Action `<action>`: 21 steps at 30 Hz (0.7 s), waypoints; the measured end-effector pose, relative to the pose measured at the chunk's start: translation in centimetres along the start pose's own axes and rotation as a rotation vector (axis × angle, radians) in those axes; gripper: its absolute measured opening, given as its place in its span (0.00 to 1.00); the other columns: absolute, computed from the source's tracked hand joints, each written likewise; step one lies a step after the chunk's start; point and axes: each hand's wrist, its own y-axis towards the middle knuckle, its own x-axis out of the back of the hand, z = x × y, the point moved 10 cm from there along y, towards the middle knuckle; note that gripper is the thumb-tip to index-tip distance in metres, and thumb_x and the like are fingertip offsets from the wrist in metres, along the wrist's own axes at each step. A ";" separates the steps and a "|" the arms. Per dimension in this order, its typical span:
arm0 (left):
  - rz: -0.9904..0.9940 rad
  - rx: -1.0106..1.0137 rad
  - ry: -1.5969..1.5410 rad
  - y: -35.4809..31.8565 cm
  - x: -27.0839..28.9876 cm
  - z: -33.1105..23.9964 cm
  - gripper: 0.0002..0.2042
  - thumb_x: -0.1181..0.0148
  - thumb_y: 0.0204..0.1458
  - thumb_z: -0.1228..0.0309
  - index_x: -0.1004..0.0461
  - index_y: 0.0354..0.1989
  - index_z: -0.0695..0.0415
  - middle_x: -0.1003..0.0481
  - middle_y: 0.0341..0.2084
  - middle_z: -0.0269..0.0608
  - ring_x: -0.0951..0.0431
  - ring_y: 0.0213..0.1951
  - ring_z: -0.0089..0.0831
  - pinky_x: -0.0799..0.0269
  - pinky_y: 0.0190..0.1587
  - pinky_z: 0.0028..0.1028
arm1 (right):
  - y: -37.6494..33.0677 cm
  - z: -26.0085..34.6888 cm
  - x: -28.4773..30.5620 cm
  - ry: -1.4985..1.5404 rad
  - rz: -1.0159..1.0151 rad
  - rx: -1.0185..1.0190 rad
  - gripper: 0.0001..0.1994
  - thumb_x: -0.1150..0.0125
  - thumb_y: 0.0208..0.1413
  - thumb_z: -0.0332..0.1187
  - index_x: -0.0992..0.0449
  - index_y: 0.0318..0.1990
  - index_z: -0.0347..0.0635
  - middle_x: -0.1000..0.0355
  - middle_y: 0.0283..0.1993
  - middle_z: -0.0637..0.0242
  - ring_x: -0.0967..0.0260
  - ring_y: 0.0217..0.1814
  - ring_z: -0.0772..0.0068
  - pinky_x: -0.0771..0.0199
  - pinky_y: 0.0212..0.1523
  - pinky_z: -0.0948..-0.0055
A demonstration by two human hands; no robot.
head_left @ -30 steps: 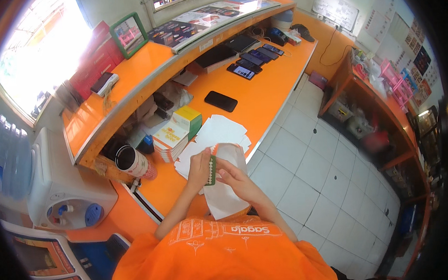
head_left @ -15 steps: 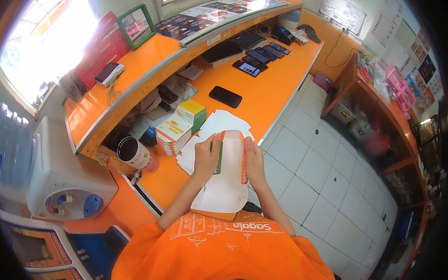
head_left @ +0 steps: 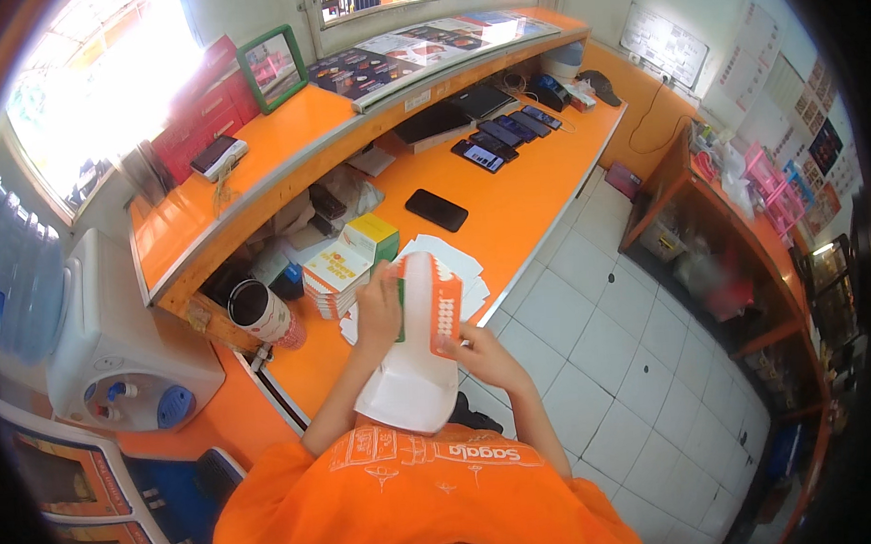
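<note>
Between my hands is a partly folded cardboard food box point(head_left: 419, 340), white inside, with printed orange and green sides. My left hand point(head_left: 378, 308) grips its left wall near the green part. With thumb and fingers, my right hand point(head_left: 486, 355) pinches the lower edge of the orange side panel. The box's broad white flap point(head_left: 406, 398) points toward my shirt. Behind the box, white flat box blanks point(head_left: 444, 252) lie spread on the orange counter. A stack of folded yellow, white and green boxes point(head_left: 335, 275) stands to their left.
A black phone point(head_left: 436, 210) lies farther along the counter point(head_left: 528, 187), with several more phones point(head_left: 507, 130) beyond. A tall printed cup point(head_left: 264, 312) stands at the left, near a water dispenser point(head_left: 131, 340). Tiled floor point(head_left: 601, 333) and a wooden shelf unit point(head_left: 741, 233) are on the right.
The box has turned and shifted left, so more of its orange side shows. My right hand has slid down that side toward me, and my left hand has moved left with the box.
</note>
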 end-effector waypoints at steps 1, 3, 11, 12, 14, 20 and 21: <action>0.005 -0.039 -0.093 0.3 0.3 -0.2 0.18 0.58 0.67 0.60 0.31 0.35 0.65 0.30 0.19 0.52 0.26 0.26 0.43 0.34 0.30 0.38 | -0.1 -0.3 -1.2 0.026 0.109 -0.018 0.16 0.48 0.65 0.40 0.25 0.44 0.32 0.26 0.31 0.66 0.36 0.32 0.79 0.32 0.33 0.72; 0.027 -0.010 -0.211 0.7 0.7 0.6 0.20 0.58 0.67 0.58 0.29 0.39 0.65 0.28 0.23 0.48 0.25 0.30 0.33 0.32 0.37 0.34 | -0.2 -0.5 0.3 -0.078 -0.036 -0.037 0.15 0.47 0.64 0.38 0.25 0.45 0.32 0.25 0.32 0.64 0.35 0.32 0.78 0.31 0.35 0.72; 0.451 0.406 -0.430 -2.3 -4.9 4.7 0.24 0.46 0.62 0.60 0.40 0.61 0.58 0.23 0.28 0.41 0.27 0.27 0.21 0.33 0.33 0.24 | -1.7 4.9 4.4 -0.328 -0.623 0.237 0.23 0.35 0.54 0.34 0.31 0.57 0.40 0.27 0.45 0.54 0.30 0.52 0.64 0.29 0.50 0.64; 0.358 0.385 -0.539 -2.0 -4.5 4.7 0.27 0.42 0.58 0.61 0.43 0.63 0.54 0.23 0.25 0.40 0.29 0.23 0.18 0.37 0.26 0.21 | -2.0 5.8 4.2 -0.430 -0.643 0.304 0.25 0.33 0.52 0.34 0.31 0.58 0.41 0.27 0.50 0.52 0.32 0.57 0.61 0.30 0.54 0.61; 0.313 0.292 -0.482 -1.5 -4.1 4.4 0.27 0.41 0.57 0.61 0.43 0.63 0.55 0.23 0.25 0.40 0.29 0.23 0.18 0.37 0.26 0.21 | -1.7 6.1 3.2 -0.735 -0.603 0.294 0.23 0.32 0.49 0.33 0.28 0.54 0.41 0.32 0.56 0.52 0.38 0.62 0.55 0.33 0.57 0.58; 0.341 0.165 -0.008 -2.3 -3.7 3.6 0.25 0.39 0.55 0.60 0.37 0.59 0.54 0.22 0.27 0.49 0.21 0.32 0.34 0.30 0.35 0.29 | -1.1 3.1 2.6 -0.936 -0.451 0.310 0.09 0.34 0.48 0.30 0.20 0.38 0.41 0.25 0.46 0.61 0.30 0.52 0.58 0.33 0.54 0.57; 0.311 0.055 0.124 -2.2 -3.2 2.6 0.24 0.39 0.54 0.60 0.35 0.58 0.53 0.21 0.28 0.50 0.20 0.34 0.38 0.29 0.37 0.31 | -1.1 2.6 2.8 -0.903 -0.438 0.299 0.07 0.35 0.48 0.29 0.20 0.35 0.40 0.24 0.43 0.62 0.28 0.50 0.60 0.32 0.52 0.58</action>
